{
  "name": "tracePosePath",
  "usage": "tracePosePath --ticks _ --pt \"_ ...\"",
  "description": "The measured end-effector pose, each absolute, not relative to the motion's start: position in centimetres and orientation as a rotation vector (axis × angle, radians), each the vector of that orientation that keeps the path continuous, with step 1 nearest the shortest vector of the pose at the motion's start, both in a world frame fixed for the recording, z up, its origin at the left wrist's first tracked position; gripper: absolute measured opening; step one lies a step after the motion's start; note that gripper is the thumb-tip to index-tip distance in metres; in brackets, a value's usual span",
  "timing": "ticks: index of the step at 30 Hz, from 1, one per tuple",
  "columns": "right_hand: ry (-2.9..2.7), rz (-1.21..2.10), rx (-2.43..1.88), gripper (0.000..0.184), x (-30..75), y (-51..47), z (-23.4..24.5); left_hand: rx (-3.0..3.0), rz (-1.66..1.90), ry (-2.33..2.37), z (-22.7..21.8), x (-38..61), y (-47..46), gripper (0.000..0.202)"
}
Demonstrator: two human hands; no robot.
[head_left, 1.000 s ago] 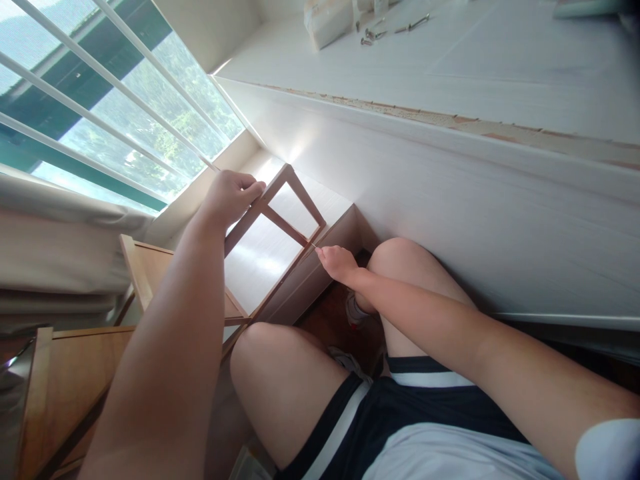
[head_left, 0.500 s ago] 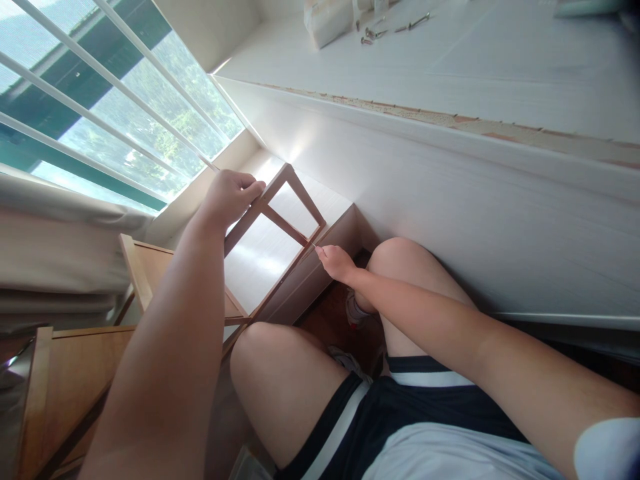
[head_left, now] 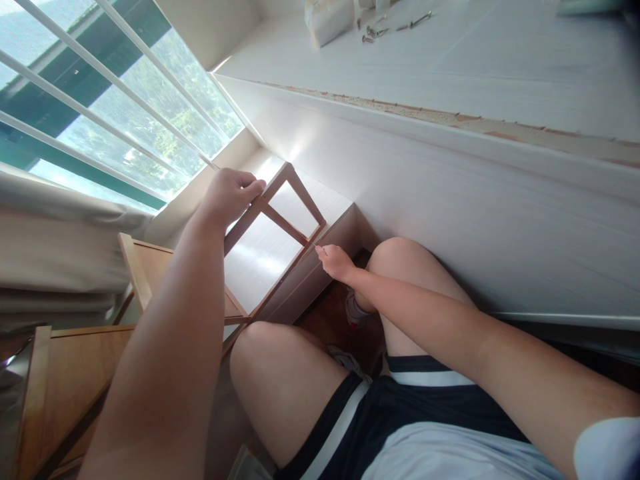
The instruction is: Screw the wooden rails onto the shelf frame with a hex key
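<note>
A brown wooden frame point(head_left: 284, 225) with crossbars stands tilted on a pale ledge under the window. My left hand point(head_left: 235, 192) is closed round its upper rail, thumb along the top. At the frame's lower rail, my right hand point(head_left: 334, 261) is closed in a pinch. A thin metal rod point(head_left: 315, 245) pokes out of those fingertips towards the joint of the crossbar and lower rail. Its full shape is hidden by the fingers. Part of the frame is covered by my left forearm, and its near end reaches my left knee.
Several screws point(head_left: 373, 33) lie on the white desktop point(head_left: 480, 60), beside a whitish package point(head_left: 327, 23). The desktop's front edge is chipped. Wooden panels point(head_left: 80, 360) stand at the left, before a curtain point(head_left: 60, 247). A barred window point(head_left: 125, 87) is at upper left. My knees flank the ledge.
</note>
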State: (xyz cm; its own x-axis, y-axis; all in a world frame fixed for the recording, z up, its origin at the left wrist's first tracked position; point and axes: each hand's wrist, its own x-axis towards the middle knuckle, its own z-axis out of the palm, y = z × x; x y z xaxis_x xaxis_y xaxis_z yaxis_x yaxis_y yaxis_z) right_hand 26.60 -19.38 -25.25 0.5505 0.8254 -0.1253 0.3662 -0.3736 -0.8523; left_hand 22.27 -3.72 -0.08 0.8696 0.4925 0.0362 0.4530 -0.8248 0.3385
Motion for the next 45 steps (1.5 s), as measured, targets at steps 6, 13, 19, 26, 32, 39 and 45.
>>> tracePosePath --ticks 6,13,19,26,32,39,45 --pt "-0.895 0.723 -1.865 0.060 26.56 -19.30 -25.63 2.743 0.168 0.702 -0.10 22.24 -3.68 0.036" --pt "-0.816 0.764 -1.746 0.056 26.49 -19.13 -25.79 2.739 0.187 0.666 -0.22 22.28 -3.50 0.039" --pt "-0.745 0.830 -1.650 0.054 26.31 -19.05 -26.02 2.735 0.189 0.659 -0.23 22.28 -3.44 0.039" --pt "-0.689 0.876 -1.575 0.051 26.30 -18.96 -26.27 2.743 0.191 0.668 -0.27 22.29 -3.42 0.038" --pt "-0.654 0.902 -1.541 0.049 26.28 -18.97 -26.22 2.721 0.182 0.700 -0.15 22.23 -3.76 0.037" --pt "-0.628 0.929 -1.515 0.050 26.32 -18.89 -26.13 2.729 0.185 0.681 -0.13 22.23 -3.75 0.037" --pt "-0.606 0.943 -1.506 0.050 26.30 -18.77 -26.22 2.728 0.177 0.690 -0.08 22.19 -3.87 0.037"
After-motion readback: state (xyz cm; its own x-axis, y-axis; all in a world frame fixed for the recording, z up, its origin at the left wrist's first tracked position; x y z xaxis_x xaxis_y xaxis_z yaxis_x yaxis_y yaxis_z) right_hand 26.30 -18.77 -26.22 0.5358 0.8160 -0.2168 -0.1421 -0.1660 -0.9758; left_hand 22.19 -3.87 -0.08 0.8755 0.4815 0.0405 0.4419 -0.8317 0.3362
